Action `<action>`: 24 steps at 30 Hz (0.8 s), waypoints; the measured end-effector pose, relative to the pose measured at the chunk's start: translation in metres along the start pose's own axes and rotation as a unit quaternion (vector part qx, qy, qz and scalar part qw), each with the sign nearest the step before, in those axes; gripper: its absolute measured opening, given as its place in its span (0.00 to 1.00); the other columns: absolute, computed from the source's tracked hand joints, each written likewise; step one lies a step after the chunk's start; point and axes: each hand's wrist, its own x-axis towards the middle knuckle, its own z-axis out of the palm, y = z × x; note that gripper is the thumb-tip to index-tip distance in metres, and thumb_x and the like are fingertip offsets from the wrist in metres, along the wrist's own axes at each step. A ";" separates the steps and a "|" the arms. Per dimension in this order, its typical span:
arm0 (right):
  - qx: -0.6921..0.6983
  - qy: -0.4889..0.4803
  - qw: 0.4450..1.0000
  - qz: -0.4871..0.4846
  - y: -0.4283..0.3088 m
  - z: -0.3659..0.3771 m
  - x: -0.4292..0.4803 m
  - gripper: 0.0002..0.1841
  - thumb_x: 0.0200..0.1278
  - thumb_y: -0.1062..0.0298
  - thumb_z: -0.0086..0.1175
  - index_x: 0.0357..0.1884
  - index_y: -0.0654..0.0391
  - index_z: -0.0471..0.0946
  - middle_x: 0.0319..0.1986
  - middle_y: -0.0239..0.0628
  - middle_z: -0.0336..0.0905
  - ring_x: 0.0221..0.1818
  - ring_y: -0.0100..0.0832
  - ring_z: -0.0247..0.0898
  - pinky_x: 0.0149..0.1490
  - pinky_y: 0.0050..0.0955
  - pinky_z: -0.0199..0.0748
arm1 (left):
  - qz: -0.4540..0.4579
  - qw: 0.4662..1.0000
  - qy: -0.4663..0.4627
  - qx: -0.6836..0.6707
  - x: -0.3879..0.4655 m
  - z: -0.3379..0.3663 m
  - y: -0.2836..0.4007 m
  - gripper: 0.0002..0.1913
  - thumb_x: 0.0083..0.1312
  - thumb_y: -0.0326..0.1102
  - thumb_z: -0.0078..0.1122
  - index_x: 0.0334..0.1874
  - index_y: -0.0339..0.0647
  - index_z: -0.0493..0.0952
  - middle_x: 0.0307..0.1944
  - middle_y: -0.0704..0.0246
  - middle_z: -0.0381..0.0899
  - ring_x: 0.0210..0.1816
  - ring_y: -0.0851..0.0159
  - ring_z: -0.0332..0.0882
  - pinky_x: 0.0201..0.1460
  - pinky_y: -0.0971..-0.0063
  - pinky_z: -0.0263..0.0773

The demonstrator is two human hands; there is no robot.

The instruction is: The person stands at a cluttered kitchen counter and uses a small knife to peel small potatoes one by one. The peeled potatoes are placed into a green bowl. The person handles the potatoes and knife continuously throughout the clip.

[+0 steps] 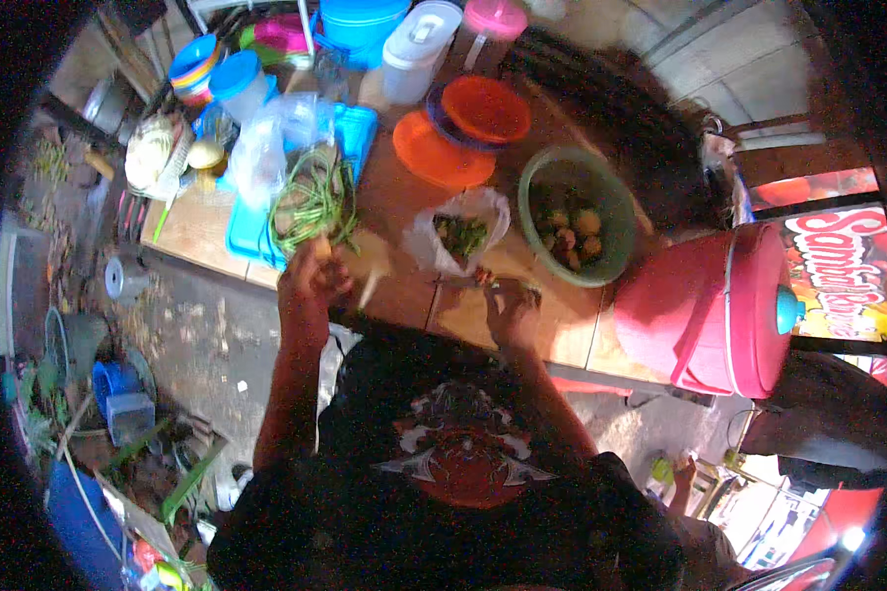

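Note:
My left hand [318, 275] is at the table's near edge, just below a heap of green long beans [314, 199]. Its fingers are curled, and blur hides whether they hold anything. The beans lie partly over a blue tray [247, 240]. My right hand [514, 309] is over the tabletop with thumb and fingers close together. A small reddish piece [483, 276] shows by its fingertips; I cannot tell whether it is gripped. Between and beyond the hands, an opened clear plastic bag [421, 240] holds green leafy pieces [464, 235].
A green basin [621, 188] of round produce stands right of the bag, beside a red drinks cooler [698, 310]. Orange plates [486, 109], a white lidded container [421, 52] and a blue bucket [362, 26] stand farther back. Cabbage [155, 151] lies left. Another person's hand [684, 473] shows lower right.

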 end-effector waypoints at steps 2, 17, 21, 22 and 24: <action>0.033 0.022 0.999 -0.002 0.007 0.010 -0.011 0.10 0.63 0.68 0.62 0.45 0.57 0.82 0.42 0.42 0.85 0.47 0.46 0.80 0.52 0.48 0.76 | 0.005 0.999 0.023 -0.048 -0.003 -0.008 -0.001 0.22 0.74 0.50 0.56 0.61 0.42 0.74 0.51 0.64 0.81 0.42 0.65 0.81 0.46 0.66 0.80; 0.133 -0.458 0.866 -0.149 -0.077 0.041 -0.091 0.30 0.69 0.45 0.54 0.63 0.59 0.73 0.59 0.50 0.79 0.60 0.52 0.76 0.63 0.50 0.73 | 0.036 0.972 0.200 -0.118 -0.164 -0.094 -0.038 0.20 0.76 0.52 0.53 0.57 0.43 0.77 0.49 0.63 0.83 0.42 0.64 0.82 0.46 0.65 0.78; 0.121 -0.519 0.828 -0.172 -0.086 0.067 -0.123 0.32 0.67 0.45 0.57 0.64 0.59 0.71 0.56 0.55 0.79 0.58 0.55 0.76 0.60 0.51 0.75 | 0.026 0.965 0.248 -0.085 -0.228 -0.111 -0.062 0.20 0.76 0.53 0.53 0.57 0.45 0.77 0.48 0.64 0.82 0.43 0.65 0.82 0.46 0.66 0.78; 0.123 -0.534 0.822 -0.152 -0.081 0.078 -0.135 0.32 0.67 0.45 0.57 0.64 0.59 0.72 0.56 0.56 0.79 0.58 0.55 0.76 0.60 0.51 0.75 | 0.026 0.962 0.257 -0.089 -0.239 -0.114 -0.069 0.21 0.76 0.53 0.53 0.57 0.44 0.77 0.48 0.64 0.81 0.43 0.65 0.81 0.46 0.66 0.77; 0.178 -0.535 0.815 -0.135 -0.063 0.106 -0.160 0.32 0.66 0.44 0.57 0.64 0.58 0.72 0.55 0.56 0.79 0.58 0.55 0.76 0.60 0.51 0.75 | 0.023 0.957 0.267 -0.108 -0.261 -0.120 -0.080 0.21 0.76 0.54 0.53 0.58 0.44 0.77 0.49 0.64 0.81 0.43 0.65 0.81 0.47 0.67 0.77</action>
